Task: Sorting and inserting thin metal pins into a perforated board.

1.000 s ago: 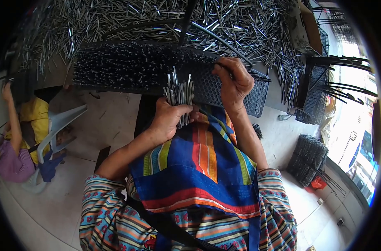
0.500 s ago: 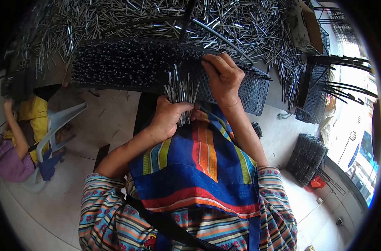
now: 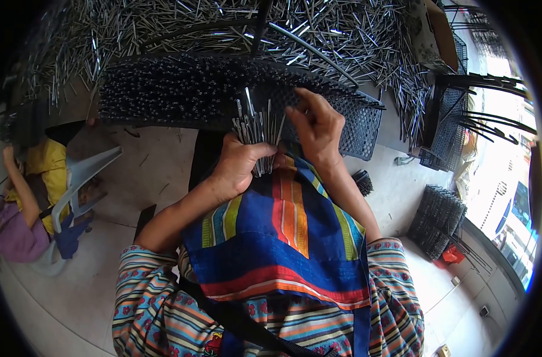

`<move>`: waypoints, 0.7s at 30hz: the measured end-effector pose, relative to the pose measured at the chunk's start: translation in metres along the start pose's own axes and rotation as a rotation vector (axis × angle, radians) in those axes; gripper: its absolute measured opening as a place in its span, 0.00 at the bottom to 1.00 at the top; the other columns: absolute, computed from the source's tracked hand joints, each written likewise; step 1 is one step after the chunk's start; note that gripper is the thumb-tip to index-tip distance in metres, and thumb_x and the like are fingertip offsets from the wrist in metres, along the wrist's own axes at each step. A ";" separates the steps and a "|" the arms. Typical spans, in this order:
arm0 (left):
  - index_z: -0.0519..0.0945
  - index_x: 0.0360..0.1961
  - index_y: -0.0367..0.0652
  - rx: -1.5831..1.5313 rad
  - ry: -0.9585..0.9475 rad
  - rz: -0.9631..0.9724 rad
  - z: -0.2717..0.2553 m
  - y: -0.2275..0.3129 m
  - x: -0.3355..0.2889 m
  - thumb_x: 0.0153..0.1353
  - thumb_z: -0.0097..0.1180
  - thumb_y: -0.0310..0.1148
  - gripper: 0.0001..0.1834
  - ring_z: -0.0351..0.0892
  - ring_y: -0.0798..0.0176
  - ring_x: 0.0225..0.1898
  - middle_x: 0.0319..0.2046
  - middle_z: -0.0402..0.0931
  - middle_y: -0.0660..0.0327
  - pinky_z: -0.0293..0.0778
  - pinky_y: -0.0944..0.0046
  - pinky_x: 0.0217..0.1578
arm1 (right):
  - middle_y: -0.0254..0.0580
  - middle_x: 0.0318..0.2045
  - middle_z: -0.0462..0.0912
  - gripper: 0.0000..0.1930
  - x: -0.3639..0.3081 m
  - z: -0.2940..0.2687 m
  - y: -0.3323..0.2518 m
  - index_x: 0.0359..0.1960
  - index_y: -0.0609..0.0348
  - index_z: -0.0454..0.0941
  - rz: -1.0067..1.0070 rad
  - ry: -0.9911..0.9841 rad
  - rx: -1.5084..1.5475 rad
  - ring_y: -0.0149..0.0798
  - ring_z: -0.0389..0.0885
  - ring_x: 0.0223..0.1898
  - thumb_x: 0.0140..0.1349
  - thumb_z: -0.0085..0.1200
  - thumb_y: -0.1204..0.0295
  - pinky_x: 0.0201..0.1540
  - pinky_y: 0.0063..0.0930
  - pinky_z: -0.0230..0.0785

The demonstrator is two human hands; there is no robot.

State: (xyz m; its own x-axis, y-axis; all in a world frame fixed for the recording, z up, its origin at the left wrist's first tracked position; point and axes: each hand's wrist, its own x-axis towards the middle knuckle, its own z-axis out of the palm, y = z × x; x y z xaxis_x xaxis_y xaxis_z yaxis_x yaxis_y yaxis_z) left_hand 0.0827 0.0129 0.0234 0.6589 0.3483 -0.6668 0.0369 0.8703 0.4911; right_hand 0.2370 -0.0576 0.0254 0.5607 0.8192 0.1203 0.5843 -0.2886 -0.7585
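In my left hand [image 3: 238,163] a bundle of thin silvery metal rods [image 3: 256,128] stands nearly upright, the fingers wrapped round its lower part. My right hand [image 3: 319,128] hovers just right of the bundle, in front of the rack, with thumb and forefinger apart and the other fingers curled. Nothing shows between them. Behind both hands stretches a long black perforated rack [image 3: 360,132]. Its left and middle part is densely filled with dark, upright rods [image 3: 163,92], while many holes at its right show bare.
A large heap of loose metal rods [image 3: 181,30] covers the worktop beyond the rack. At the right are a cardboard box [image 3: 440,35], black mesh baskets [image 3: 446,119] and stacked black racks [image 3: 437,220] on the floor. Another person [image 3: 36,196] sits by a grey chair [image 3: 86,184] at left.
My right hand has drawn back slightly from the rack toward the bundle, and its thumb and forefinger have parted. The left hand keeps hold of the rods almost unmoved.
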 end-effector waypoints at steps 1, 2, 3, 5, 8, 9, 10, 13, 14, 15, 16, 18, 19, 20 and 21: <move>0.78 0.38 0.30 0.009 0.008 0.015 0.004 0.001 -0.001 0.51 0.55 0.14 0.11 0.84 0.57 0.27 0.30 0.81 0.51 0.83 0.62 0.28 | 0.33 0.23 0.80 0.13 -0.005 0.000 0.002 0.43 0.64 0.80 0.246 -0.049 0.286 0.27 0.75 0.20 0.55 0.61 0.75 0.22 0.28 0.66; 0.78 0.38 0.31 0.018 0.016 0.030 0.007 0.001 -0.002 0.51 0.55 0.14 0.12 0.84 0.58 0.27 0.30 0.81 0.52 0.83 0.62 0.27 | 0.31 0.21 0.80 0.10 -0.006 0.002 0.011 0.36 0.67 0.81 0.357 -0.151 0.483 0.20 0.70 0.20 0.54 0.63 0.74 0.20 0.22 0.62; 0.78 0.38 0.31 0.019 0.015 0.030 0.009 0.001 -0.003 0.51 0.55 0.14 0.12 0.84 0.58 0.27 0.30 0.81 0.52 0.83 0.62 0.27 | 0.31 0.21 0.80 0.10 -0.006 -0.001 0.010 0.36 0.67 0.81 0.357 -0.151 0.483 0.20 0.70 0.20 0.54 0.63 0.74 0.20 0.22 0.62; 0.78 0.38 0.31 0.028 0.015 0.036 0.013 0.001 -0.004 0.50 0.56 0.15 0.12 0.84 0.60 0.28 0.30 0.81 0.54 0.83 0.64 0.27 | 0.31 0.19 0.78 0.06 -0.005 -0.007 0.005 0.31 0.65 0.80 0.485 -0.384 0.588 0.20 0.67 0.16 0.53 0.62 0.76 0.18 0.17 0.56; 0.78 0.39 0.31 0.097 0.091 0.197 0.006 -0.008 0.004 0.51 0.55 0.15 0.12 0.83 0.61 0.26 0.29 0.81 0.55 0.82 0.65 0.26 | 0.30 0.17 0.75 0.02 0.001 -0.012 0.005 0.27 0.62 0.79 0.579 -0.325 0.730 0.20 0.65 0.14 0.54 0.60 0.78 0.17 0.16 0.52; 0.78 0.39 0.31 0.099 0.090 0.198 0.005 -0.006 0.002 0.51 0.55 0.15 0.12 0.83 0.61 0.26 0.29 0.81 0.55 0.82 0.65 0.26 | 0.30 0.17 0.75 0.02 0.002 -0.016 0.004 0.27 0.62 0.79 0.601 -0.283 0.729 0.20 0.65 0.14 0.54 0.59 0.79 0.17 0.16 0.52; 0.79 0.39 0.32 0.114 0.098 0.133 0.004 -0.001 0.000 0.53 0.55 0.16 0.11 0.83 0.61 0.27 0.30 0.82 0.54 0.82 0.64 0.27 | 0.29 0.17 0.74 0.01 0.002 -0.018 0.007 0.28 0.63 0.79 0.597 -0.196 0.737 0.20 0.65 0.15 0.55 0.58 0.80 0.17 0.15 0.52; 0.79 0.40 0.32 0.143 0.093 0.044 -0.003 -0.004 -0.001 0.55 0.55 0.17 0.10 0.83 0.61 0.27 0.29 0.82 0.53 0.82 0.64 0.28 | 0.30 0.18 0.75 0.02 0.009 -0.019 0.006 0.29 0.63 0.80 0.411 0.179 0.753 0.20 0.65 0.16 0.55 0.57 0.82 0.18 0.15 0.52; 0.78 0.41 0.32 0.155 0.078 0.018 -0.005 -0.006 -0.001 0.55 0.54 0.17 0.11 0.83 0.61 0.26 0.29 0.82 0.53 0.81 0.65 0.27 | 0.29 0.20 0.76 0.04 0.011 -0.018 0.014 0.31 0.64 0.81 0.325 0.243 0.761 0.20 0.67 0.19 0.55 0.57 0.84 0.22 0.14 0.57; 0.78 0.41 0.32 0.156 0.076 0.017 -0.001 -0.005 -0.002 0.55 0.54 0.17 0.11 0.83 0.61 0.26 0.29 0.82 0.53 0.81 0.65 0.27 | 0.29 0.20 0.76 0.04 0.014 -0.015 0.019 0.31 0.64 0.81 0.325 0.245 0.760 0.20 0.67 0.19 0.55 0.57 0.84 0.22 0.14 0.57; 0.79 0.37 0.32 0.120 0.087 0.026 0.004 -0.002 -0.003 0.54 0.54 0.17 0.09 0.83 0.61 0.25 0.27 0.81 0.53 0.80 0.66 0.25 | 0.29 0.22 0.77 0.05 0.019 -0.012 0.022 0.32 0.64 0.81 0.169 0.297 0.635 0.20 0.70 0.21 0.54 0.58 0.85 0.24 0.13 0.60; 0.79 0.33 0.33 0.083 0.100 0.038 0.006 0.000 -0.003 0.53 0.54 0.18 0.06 0.83 0.62 0.24 0.25 0.81 0.53 0.78 0.67 0.23 | 0.29 0.23 0.78 0.06 0.022 -0.012 0.022 0.32 0.64 0.81 0.013 0.343 0.508 0.21 0.72 0.23 0.53 0.58 0.86 0.27 0.13 0.63; 0.79 0.34 0.33 0.089 0.084 0.044 0.005 0.000 -0.001 0.53 0.54 0.18 0.07 0.83 0.61 0.24 0.26 0.81 0.53 0.78 0.67 0.23 | 0.31 0.24 0.78 0.07 0.023 -0.014 0.018 0.32 0.64 0.81 -0.047 0.303 0.389 0.22 0.73 0.25 0.52 0.59 0.86 0.30 0.13 0.65; 0.79 0.35 0.33 0.096 0.067 0.049 0.004 0.000 0.000 0.53 0.54 0.18 0.07 0.83 0.61 0.24 0.26 0.81 0.53 0.78 0.67 0.23 | 0.32 0.25 0.79 0.07 0.024 -0.015 0.016 0.32 0.64 0.81 -0.106 0.262 0.269 0.22 0.75 0.27 0.51 0.60 0.86 0.32 0.14 0.67; 0.79 0.35 0.33 0.095 0.068 0.048 0.004 0.000 0.000 0.53 0.54 0.18 0.07 0.83 0.61 0.24 0.26 0.81 0.53 0.78 0.67 0.23 | 0.32 0.25 0.79 0.07 0.025 -0.015 0.015 0.32 0.64 0.81 -0.105 0.262 0.269 0.22 0.75 0.27 0.51 0.60 0.86 0.32 0.14 0.67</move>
State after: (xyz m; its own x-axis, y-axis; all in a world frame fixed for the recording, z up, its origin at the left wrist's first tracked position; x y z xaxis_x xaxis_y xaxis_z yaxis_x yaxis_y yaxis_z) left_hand 0.0860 0.0115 0.0260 0.6094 0.4144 -0.6760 0.0800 0.8161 0.5724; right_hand 0.2688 -0.0491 0.0265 0.6568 0.6734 0.3393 0.4916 -0.0411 -0.8699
